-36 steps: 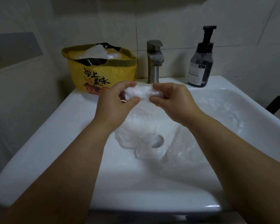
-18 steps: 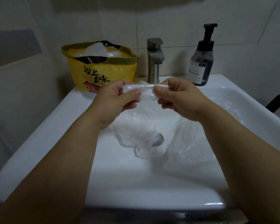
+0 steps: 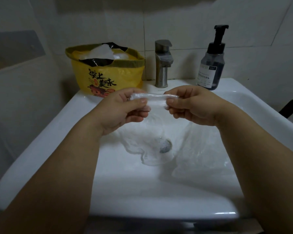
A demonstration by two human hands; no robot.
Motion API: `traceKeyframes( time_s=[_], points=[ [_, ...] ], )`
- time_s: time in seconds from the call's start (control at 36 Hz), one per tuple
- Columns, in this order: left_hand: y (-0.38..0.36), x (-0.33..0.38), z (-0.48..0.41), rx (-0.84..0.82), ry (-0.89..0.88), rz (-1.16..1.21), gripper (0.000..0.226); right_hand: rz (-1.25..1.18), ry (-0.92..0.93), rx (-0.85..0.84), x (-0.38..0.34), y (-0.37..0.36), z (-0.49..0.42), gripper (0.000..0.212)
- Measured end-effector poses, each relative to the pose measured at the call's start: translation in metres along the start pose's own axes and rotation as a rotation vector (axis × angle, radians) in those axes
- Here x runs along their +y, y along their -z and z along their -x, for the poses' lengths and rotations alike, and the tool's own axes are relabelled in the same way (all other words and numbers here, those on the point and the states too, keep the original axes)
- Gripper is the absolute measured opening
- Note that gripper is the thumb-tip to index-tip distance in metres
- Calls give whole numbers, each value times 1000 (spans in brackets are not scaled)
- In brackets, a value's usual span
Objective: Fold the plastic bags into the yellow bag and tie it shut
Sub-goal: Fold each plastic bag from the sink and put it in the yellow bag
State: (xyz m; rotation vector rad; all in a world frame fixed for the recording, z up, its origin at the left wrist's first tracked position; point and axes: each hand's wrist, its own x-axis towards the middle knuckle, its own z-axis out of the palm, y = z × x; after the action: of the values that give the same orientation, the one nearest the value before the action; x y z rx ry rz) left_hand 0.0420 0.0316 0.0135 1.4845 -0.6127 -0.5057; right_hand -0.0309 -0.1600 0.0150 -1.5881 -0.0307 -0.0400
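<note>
A clear plastic bag [image 3: 155,98] is stretched between my two hands above the sink, its top bunched into a thin band and the rest hanging into the basin. My left hand [image 3: 123,110] pinches its left end and my right hand [image 3: 191,105] pinches its right end. The yellow bag [image 3: 107,73] with printed lettering stands open on the sink's back left corner, with white and black plastic bags inside. Another clear plastic bag [image 3: 205,149] lies in the right side of the basin.
The white sink [image 3: 57,135] fills the view, with its drain [image 3: 166,146] under the hanging bag. A metal tap [image 3: 162,63] stands at the back. A dark pump bottle [image 3: 211,65] stands at the back right. Tiled walls close in behind and left.
My hands have drawn apart, stretching the bunched bag from a short wad into a longer band. More of the bag now hangs free below.
</note>
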Motion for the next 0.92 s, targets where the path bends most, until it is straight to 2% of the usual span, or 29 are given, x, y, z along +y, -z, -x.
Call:
traceKeyframes(
  time_s=[0.08,0.22,0.31,0.42,0.47,0.56,0.64,0.69,0.75,0.83,0.92],
  points=[
    [-2,4,1,-18,10,135,23,-87,21,6,-3,-1,0,18],
    [-4,5,0,-63,16,272,26,-161,82,0,-5,-2,1,19],
    [0,6,1,-72,24,314,42,-173,114,-11,-6,-2,0,15],
    [0,8,2,-38,7,288,18,-142,109,-78,-9,-3,2,9],
    [-1,6,1,-4,-5,195,19,-73,109,-51,-9,-4,4,16],
    [-1,5,0,30,-12,141,8,19,119,17,-9,-4,4,10],
    [2,5,1,49,2,75,17,94,80,62,-8,-2,3,17],
    [2,5,0,66,10,38,21,252,49,76,-6,-2,4,20],
    [3,3,-2,104,5,21,24,477,30,73,-4,-5,4,13],
    [4,1,-7,178,-8,48,25,707,2,64,-3,-10,4,21],
    [-4,-2,-13,273,-89,274,30,625,49,113,-3,-18,1,24]
  ],
)
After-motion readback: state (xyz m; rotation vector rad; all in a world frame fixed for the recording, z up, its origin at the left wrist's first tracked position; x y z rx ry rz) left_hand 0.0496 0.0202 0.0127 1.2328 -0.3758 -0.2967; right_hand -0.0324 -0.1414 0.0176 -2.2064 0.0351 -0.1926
